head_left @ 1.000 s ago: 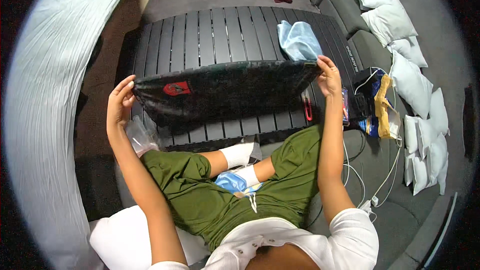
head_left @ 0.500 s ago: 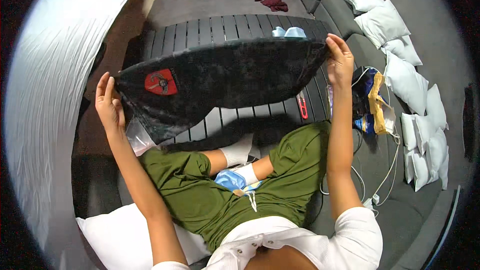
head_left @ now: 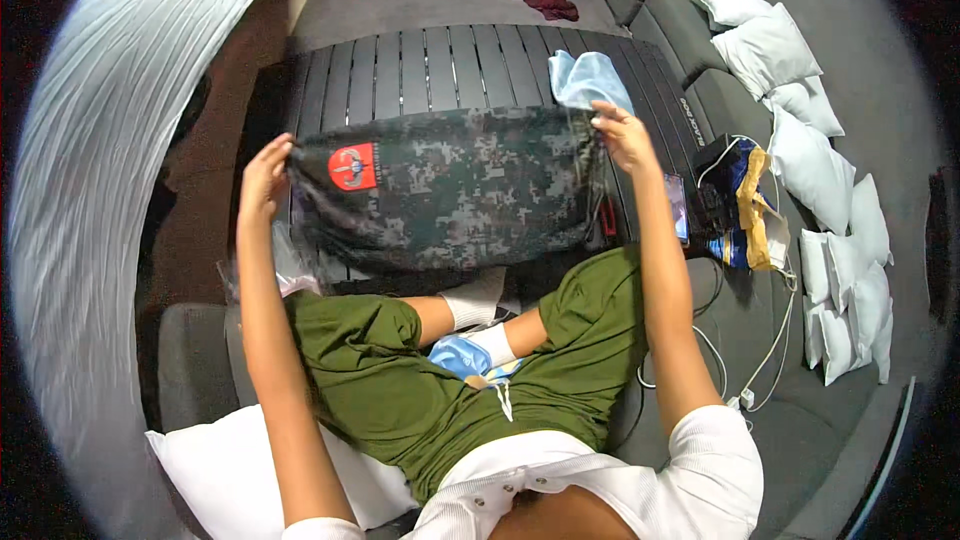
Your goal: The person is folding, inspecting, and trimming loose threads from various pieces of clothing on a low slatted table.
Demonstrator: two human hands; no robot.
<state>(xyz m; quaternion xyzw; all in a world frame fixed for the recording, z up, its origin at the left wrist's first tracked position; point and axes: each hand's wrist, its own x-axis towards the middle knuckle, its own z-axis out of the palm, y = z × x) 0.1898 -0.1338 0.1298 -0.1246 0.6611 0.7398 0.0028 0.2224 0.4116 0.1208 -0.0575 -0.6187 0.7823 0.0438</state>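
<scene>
A dark camouflage cloth point(head_left: 470, 190) with a pixelled pattern and a red emblem patch point(head_left: 352, 167) is stretched out in front of me, above the slatted table. Its upper left corner is pinched in my left hand point(head_left: 264, 183). At the upper right corner my right hand point(head_left: 625, 138) grips the same cloth between thumb and fingers. The lower part hangs loose and curves toward my knees. Just past my right hand, a light blue cloth point(head_left: 590, 78) lies on the table. Partly behind the camouflage cloth's right edge shows a small red object point(head_left: 608, 218).
The dark slatted table point(head_left: 415, 65) reaches away from my crossed legs. A phone point(head_left: 678, 205) and a blue and yellow bag point(head_left: 750, 202) with cables sit at the right. Clear plastic point(head_left: 280, 260) lies near my left knee. White cushions point(head_left: 770, 45) line the grey sofa.
Both hands have come closer together. The camouflage cloth has swung lower and turned flatter, so its pattern and patch show more clearly. More of the light blue cloth and the phone is visible.
</scene>
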